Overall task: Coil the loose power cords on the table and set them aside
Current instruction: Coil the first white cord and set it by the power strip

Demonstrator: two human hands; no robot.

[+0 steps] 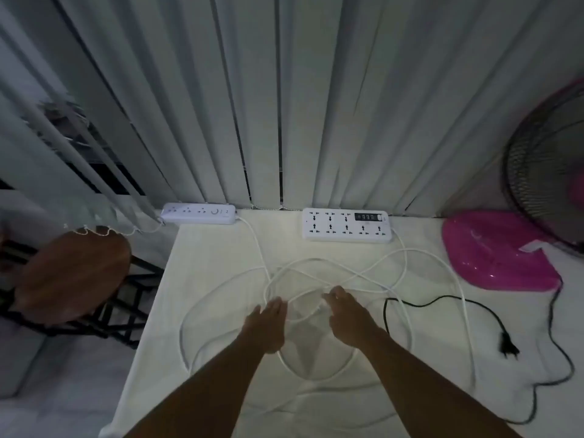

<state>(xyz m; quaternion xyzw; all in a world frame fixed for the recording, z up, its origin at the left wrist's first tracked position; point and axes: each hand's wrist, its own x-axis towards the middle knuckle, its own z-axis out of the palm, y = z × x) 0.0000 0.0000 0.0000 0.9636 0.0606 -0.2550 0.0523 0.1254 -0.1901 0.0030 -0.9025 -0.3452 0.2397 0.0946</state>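
Loose white power cords (316,267) lie tangled in loops across the white table (208,267). One runs from a small white power strip (198,213) at the back left, another from a large white power strip (347,225) at the back middle. My left hand (268,324) hovers over the loops with fingers apart, holding nothing. My right hand (347,314) reaches down onto the cords at the tangle's middle; its fingertips touch a strand, but the blur hides whether they grip it.
A black cord with a plug (508,345) trails from a pink fan base (493,251) at the right; the fan's dark grille (546,181) rises above it. A round wooden stool (72,276) stands left of the table. Vertical blinds (284,99) hang behind.
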